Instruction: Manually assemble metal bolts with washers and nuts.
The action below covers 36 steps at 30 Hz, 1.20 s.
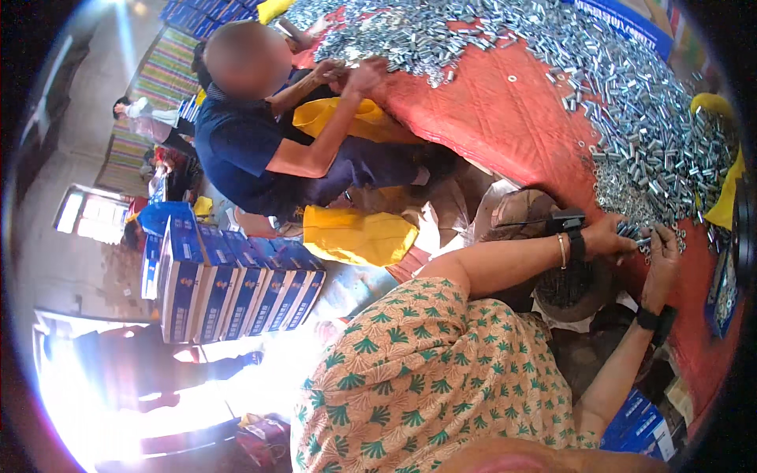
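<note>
At the right edge of the red cloth [493, 98], both of my hands meet over a heap of small shiny parts. My left hand [605, 238] is closed around a few small metal cylinders [625, 229], which poke out past its fingers. Close beside it, my right hand [665, 256] has its thumb and fingers pinched together at the ends of these pieces; what sits in the pinch is too small to make out. Small metal rings [619, 189] lie just beyond my hands, next to a large pile of metal cylinders [639, 110].
A co-worker [244, 150] in dark blue handles parts at the pile's far left. Blue and white boxes [236, 284] are stacked at left. Yellow bags [359, 235] lie between us. A blue tray [721, 292] rests at the right edge, and a blue box [639, 426] stands lower right.
</note>
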Motion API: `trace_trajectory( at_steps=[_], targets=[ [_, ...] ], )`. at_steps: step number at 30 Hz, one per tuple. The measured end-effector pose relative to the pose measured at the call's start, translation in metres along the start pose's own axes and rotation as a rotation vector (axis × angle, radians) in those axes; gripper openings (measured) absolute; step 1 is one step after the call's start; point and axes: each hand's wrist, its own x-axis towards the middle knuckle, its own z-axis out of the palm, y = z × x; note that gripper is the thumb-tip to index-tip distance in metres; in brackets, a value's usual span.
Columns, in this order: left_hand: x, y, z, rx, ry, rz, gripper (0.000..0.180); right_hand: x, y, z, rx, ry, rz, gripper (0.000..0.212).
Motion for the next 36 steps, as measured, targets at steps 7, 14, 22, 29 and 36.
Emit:
trace_trajectory(
  at_steps=[7,14,22,29,36],
  targets=[
    [-0.028,0.032,0.010,-0.169,0.048,0.087,0.014,0.003,-0.020,0.017,-0.095,0.003,-0.083,0.016],
    [-0.049,0.044,0.013,-0.015,0.079,0.185,0.015,0.000,-0.021,0.017,0.019,-0.196,-0.242,0.017],
    [-0.062,0.052,0.005,0.407,0.056,0.286,0.015,0.006,-0.009,0.014,0.104,-0.402,-0.154,0.012],
    [-0.065,0.055,0.006,0.363,0.100,0.276,0.012,-0.004,-0.032,0.031,0.152,-0.309,-0.097,0.011],
    [-0.050,0.036,-0.009,0.225,0.059,0.235,0.012,-0.008,-0.042,0.038,0.068,-0.285,-0.065,0.008]
  ],
)
